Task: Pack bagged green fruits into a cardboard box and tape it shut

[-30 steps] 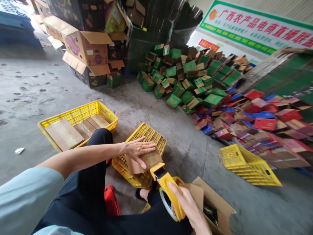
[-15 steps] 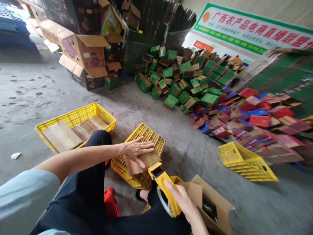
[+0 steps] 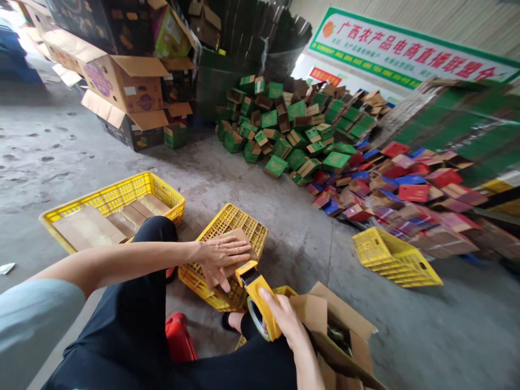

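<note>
Since the earlier frame, my right hand (image 3: 286, 317) has brought the yellow tape dispenser (image 3: 262, 292) slightly up and leftward, and my view has swung to the right. That hand is wrapped around the dispenser, its head at the near right side of the small brown carton (image 3: 229, 270). Open and flat, fingers spread, my left hand (image 3: 223, 257) presses on the carton, which rests on an upturned yellow crate (image 3: 249, 222). Beside my right forearm stands an open cardboard box (image 3: 312, 311).
</note>
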`<control>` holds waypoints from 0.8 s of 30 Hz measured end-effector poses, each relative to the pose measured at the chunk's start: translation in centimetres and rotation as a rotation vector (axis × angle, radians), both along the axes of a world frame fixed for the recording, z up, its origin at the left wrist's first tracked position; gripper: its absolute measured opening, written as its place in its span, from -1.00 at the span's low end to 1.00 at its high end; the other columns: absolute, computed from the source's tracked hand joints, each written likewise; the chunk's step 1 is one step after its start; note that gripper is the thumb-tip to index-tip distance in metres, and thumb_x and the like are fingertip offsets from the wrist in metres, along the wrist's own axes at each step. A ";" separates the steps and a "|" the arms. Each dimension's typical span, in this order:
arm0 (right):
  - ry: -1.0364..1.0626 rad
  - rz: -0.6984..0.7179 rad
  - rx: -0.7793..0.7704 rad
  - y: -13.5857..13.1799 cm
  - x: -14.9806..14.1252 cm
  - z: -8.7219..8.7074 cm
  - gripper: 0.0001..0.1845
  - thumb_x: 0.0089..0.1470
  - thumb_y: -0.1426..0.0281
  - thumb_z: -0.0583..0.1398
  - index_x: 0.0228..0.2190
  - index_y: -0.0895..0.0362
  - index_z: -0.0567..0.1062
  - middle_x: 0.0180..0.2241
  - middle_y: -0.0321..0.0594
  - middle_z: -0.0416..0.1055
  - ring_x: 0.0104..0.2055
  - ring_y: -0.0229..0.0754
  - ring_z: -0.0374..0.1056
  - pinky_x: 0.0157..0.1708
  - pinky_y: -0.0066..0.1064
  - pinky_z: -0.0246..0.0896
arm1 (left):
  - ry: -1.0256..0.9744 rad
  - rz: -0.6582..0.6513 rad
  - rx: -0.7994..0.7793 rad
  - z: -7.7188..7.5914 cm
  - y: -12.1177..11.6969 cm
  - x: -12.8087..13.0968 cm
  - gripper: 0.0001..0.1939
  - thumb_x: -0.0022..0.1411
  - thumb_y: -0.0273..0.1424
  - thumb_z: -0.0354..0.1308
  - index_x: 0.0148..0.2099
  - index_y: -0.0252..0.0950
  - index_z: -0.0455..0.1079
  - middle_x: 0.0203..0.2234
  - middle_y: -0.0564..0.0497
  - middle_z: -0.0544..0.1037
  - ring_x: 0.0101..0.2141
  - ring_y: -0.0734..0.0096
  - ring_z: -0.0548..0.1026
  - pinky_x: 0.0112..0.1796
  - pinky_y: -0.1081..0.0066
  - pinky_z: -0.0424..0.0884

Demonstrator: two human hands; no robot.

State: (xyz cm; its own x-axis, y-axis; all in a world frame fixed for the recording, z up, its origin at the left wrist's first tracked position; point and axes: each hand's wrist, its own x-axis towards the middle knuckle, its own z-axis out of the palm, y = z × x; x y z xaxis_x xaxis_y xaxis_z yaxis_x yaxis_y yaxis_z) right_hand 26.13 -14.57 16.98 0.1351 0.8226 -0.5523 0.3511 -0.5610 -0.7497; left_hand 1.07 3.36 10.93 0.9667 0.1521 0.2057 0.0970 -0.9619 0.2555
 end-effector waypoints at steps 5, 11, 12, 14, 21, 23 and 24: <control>0.018 -0.035 0.076 1.0 -1.4 -1.0 -0.39 0.21 -0.20 0.17 -0.48 0.08 0.48 -0.68 -0.25 0.41 -0.64 -0.20 0.36 -0.60 -0.43 0.24 | 0.030 0.023 -0.073 -0.5 1.0 -0.5 0.21 0.24 0.36 0.09 0.62 -0.31 -0.16 0.53 -0.35 -0.06 0.51 -0.30 -0.12 0.40 -0.30 -0.24; 0.081 -0.083 0.195 3.9 -4.2 -2.5 -0.32 0.09 -0.30 0.20 -0.45 0.09 0.52 -0.63 -0.23 0.44 -0.61 -0.16 0.39 -0.58 -0.39 0.28 | -0.010 0.060 -0.144 -0.3 4.2 -2.2 0.17 0.31 0.35 0.03 0.62 -0.32 -0.20 0.53 -0.35 -0.05 0.51 -0.11 -0.05 0.45 -0.11 -0.27; 0.099 -0.087 0.205 4.4 -4.5 -2.7 -0.30 0.07 -0.31 0.20 -0.42 0.10 0.54 -0.61 -0.22 0.46 -0.60 -0.14 0.41 -0.57 -0.38 0.29 | -0.010 0.072 -0.152 -0.3 4.8 -2.5 0.15 0.32 0.34 0.03 0.62 -0.31 -0.19 0.53 -0.34 -0.04 0.51 -0.10 -0.04 0.45 -0.10 -0.23; 0.122 -0.078 0.217 5.1 -4.9 -3.3 -0.27 0.05 -0.34 0.20 -0.38 0.11 0.56 -0.59 -0.20 0.47 -0.58 -0.11 0.43 -0.55 -0.36 0.31 | -0.017 0.092 -0.160 -0.3 5.7 -3.0 0.11 0.35 0.30 0.04 0.62 -0.30 -0.17 0.52 -0.33 -0.02 0.50 -0.09 -0.01 0.45 -0.08 -0.16; 0.173 0.019 0.223 5.4 -3.4 -5.2 -0.20 0.01 -0.40 0.19 -0.36 0.13 0.57 -0.56 -0.16 0.52 -0.47 -0.02 0.51 -0.43 -0.31 0.39 | 0.018 0.104 -0.138 -0.5 6.6 -3.3 0.14 0.34 0.31 0.06 0.62 -0.30 -0.21 0.53 -0.30 -0.04 0.51 -0.03 -0.03 0.45 -0.07 -0.20; 0.182 0.026 0.213 5.2 -2.8 -5.4 -0.21 0.02 -0.40 0.19 -0.40 0.13 0.55 -0.58 -0.15 0.51 -0.48 -0.03 0.50 -0.41 -0.31 0.39 | 0.014 0.101 -0.133 -0.6 6.4 -3.2 0.17 0.31 0.33 0.07 0.62 -0.30 -0.22 0.53 -0.31 -0.03 0.51 -0.04 -0.02 0.45 -0.08 -0.19; 0.180 0.026 0.208 5.0 -2.5 -5.4 -0.21 0.03 -0.40 0.19 -0.42 0.13 0.55 -0.58 -0.14 0.51 -0.48 -0.04 0.49 -0.41 -0.31 0.39 | 0.009 0.098 -0.129 -0.6 6.2 -3.1 0.17 0.30 0.33 0.07 0.62 -0.30 -0.22 0.53 -0.32 -0.02 0.51 -0.05 -0.01 0.45 -0.07 -0.18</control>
State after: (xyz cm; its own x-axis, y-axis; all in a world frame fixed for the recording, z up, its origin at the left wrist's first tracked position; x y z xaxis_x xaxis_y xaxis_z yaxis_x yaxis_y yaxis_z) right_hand 23.59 -9.52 11.59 0.0275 0.9227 -0.3846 0.2143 -0.3813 -0.8993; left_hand -2.04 9.57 10.36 0.9476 0.2709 0.1693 0.1921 -0.9068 0.3753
